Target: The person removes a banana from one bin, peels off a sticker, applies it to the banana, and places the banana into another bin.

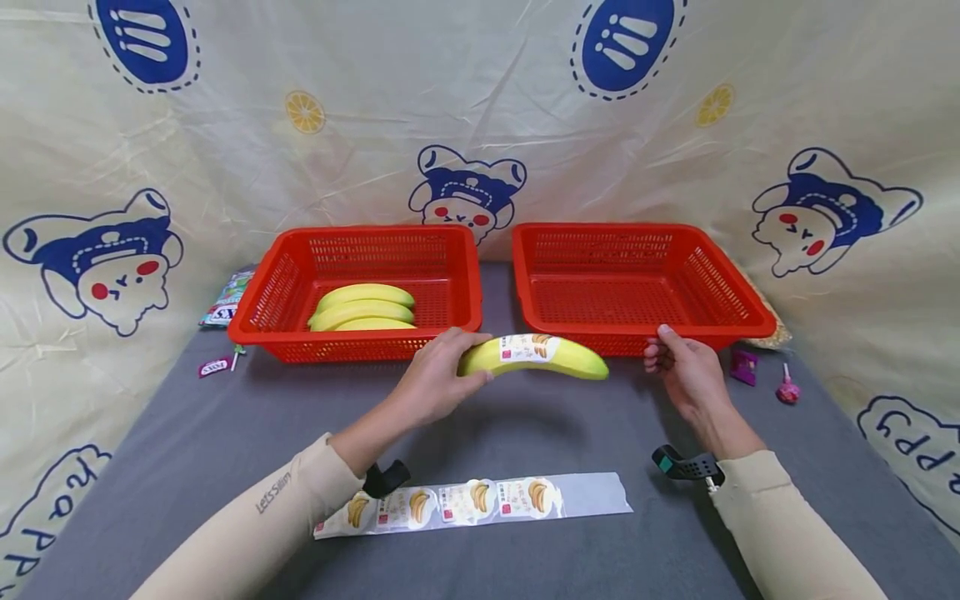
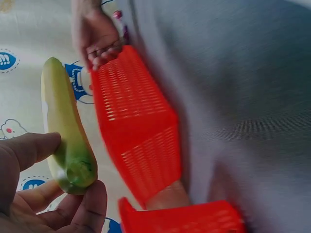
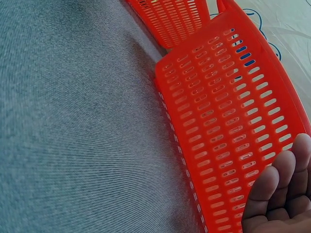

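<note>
In the head view, a yellow banana (image 1: 581, 358) with green ends is held in my left hand (image 1: 442, 375) by its left end, above the table. A white printed label (image 1: 528, 347) lies on the banana's upper side. The left wrist view shows the thumb and fingers gripping the banana (image 2: 65, 107) near one end. My right hand (image 1: 693, 375) hovers at the front rim of the right red basket (image 1: 637, 343), fingers loosely curled and nothing seen in them. Whether its thumb touches the rim, I cannot tell. The right wrist view has its fingers (image 3: 265, 183) beside the basket's slotted wall.
Several bananas (image 1: 363, 310) lie in the left red basket (image 1: 262, 321). A strip of banana labels (image 1: 480, 500) is on the grey cloth in front. Small candies flank the baskets: a wrapper (image 1: 213, 367), a purple packet (image 1: 743, 367) and a pink lollipop (image 1: 787, 392).
</note>
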Action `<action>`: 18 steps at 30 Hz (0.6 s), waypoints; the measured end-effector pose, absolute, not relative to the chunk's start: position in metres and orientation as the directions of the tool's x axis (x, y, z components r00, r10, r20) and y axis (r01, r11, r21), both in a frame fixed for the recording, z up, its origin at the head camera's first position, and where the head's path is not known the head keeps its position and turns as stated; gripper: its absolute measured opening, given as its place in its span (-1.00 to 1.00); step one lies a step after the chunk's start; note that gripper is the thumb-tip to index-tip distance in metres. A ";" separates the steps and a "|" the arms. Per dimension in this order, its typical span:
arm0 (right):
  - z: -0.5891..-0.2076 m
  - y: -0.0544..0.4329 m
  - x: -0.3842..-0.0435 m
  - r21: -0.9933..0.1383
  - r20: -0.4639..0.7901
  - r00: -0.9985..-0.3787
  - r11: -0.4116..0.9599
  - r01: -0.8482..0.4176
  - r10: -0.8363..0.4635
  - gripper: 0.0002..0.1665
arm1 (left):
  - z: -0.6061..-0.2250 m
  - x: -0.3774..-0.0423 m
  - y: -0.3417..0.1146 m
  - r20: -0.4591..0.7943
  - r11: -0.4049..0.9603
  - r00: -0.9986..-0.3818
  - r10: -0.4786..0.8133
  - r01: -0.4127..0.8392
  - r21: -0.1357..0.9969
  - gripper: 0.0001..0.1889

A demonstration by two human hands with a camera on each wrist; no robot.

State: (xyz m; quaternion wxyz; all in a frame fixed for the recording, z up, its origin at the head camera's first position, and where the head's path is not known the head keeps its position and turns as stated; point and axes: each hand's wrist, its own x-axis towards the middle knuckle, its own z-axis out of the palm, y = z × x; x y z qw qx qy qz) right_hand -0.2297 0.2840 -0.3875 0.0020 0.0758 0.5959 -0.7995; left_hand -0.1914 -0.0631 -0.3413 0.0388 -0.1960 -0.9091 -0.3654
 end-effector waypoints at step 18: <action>-0.385 0.286 -0.229 -0.955 -0.150 -0.987 -0.267 0.130 0.055 -0.66 | -0.309 -0.287 0.026 0.111 0.640 -0.975 0.195 0.212 0.739 -0.43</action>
